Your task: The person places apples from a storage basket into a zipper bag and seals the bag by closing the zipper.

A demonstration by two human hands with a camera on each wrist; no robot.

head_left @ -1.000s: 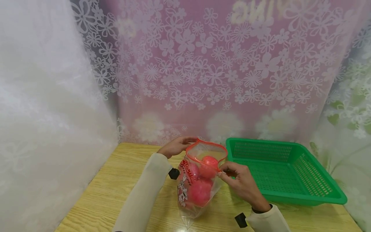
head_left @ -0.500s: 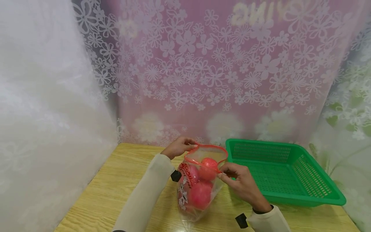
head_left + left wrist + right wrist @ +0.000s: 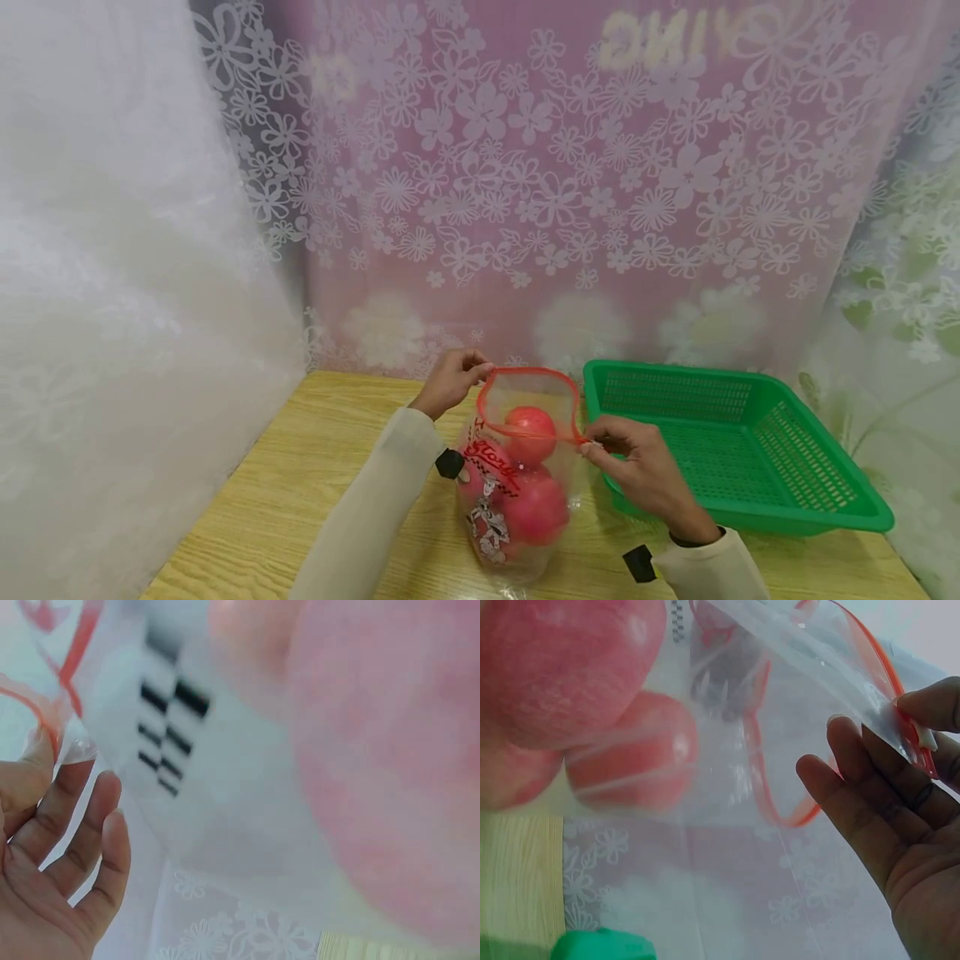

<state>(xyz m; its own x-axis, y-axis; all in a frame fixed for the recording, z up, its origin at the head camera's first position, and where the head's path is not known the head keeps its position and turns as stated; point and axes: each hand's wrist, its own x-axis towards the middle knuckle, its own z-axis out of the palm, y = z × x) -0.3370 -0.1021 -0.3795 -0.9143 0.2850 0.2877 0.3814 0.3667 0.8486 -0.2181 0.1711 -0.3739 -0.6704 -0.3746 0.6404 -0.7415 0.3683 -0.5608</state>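
Observation:
A clear plastic zip bag point(image 3: 489, 532) with red lettering and black-and-white print stands upright on the table, its red-edged mouth spread wide. Inside are several round red fruits that look like apples point(image 3: 536, 510), stacked on one another. At the mouth's left corner my left hand point(image 3: 447, 385) pinches the red edge between thumb and forefinger; the other fingers are loosely bent in the left wrist view. The right corner is pinched by my right hand point(image 3: 637, 468). Close to that thumb, the right wrist view shows a small white slider point(image 3: 925, 738) on the red zip strip point(image 3: 885, 664).
A green plastic basket point(image 3: 750, 518) with slotted walls stands at the right, just beyond my right hand. The wooden table point(image 3: 277, 475) ends at the back against a pink curtain point(image 3: 450, 308) with white flowers. White sheeting point(image 3: 150, 333) hangs on the left.
My left hand has shifted its hold and moved a little left, while the right hand went slightly right. The bag's mouth is stretched wider, and its printed side faces more toward me.

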